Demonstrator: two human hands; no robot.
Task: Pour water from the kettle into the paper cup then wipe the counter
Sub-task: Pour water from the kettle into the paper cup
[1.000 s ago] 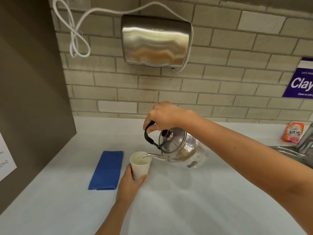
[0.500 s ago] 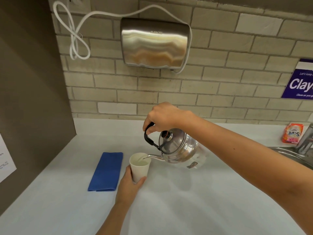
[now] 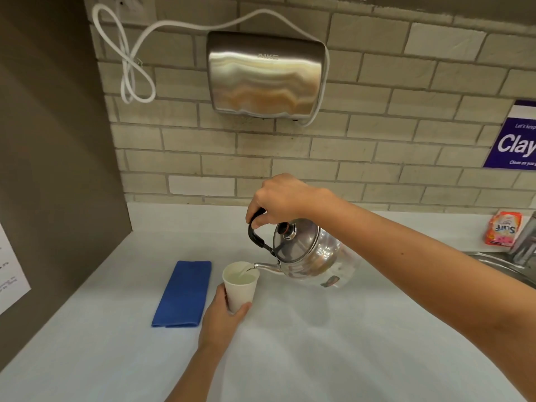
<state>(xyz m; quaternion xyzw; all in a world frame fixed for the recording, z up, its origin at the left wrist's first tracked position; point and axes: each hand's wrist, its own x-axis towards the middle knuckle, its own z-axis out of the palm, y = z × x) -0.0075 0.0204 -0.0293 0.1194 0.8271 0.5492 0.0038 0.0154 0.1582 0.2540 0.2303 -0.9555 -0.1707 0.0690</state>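
Observation:
My right hand [image 3: 280, 200] grips the black handle of a shiny steel kettle [image 3: 309, 255], which is held above the counter and tilted left. Its spout reaches over the rim of a white paper cup [image 3: 239, 287], and a thin stream of water runs into the cup, which holds water. My left hand [image 3: 222, 319] wraps the lower part of the cup from the near side. A folded blue cloth [image 3: 184, 294] lies flat on the white counter [image 3: 319, 358] just left of the cup.
A steel hand dryer [image 3: 265, 75] with a looped white cable hangs on the brick wall. A grey side wall [image 3: 52, 169] bounds the counter on the left. At the right are a sink edge [image 3: 499, 264], a tap and an orange detergent packet [image 3: 503, 227].
The kettle stays tilted over the cup and keeps pouring. Both hands hold their places; only the view shifts slightly.

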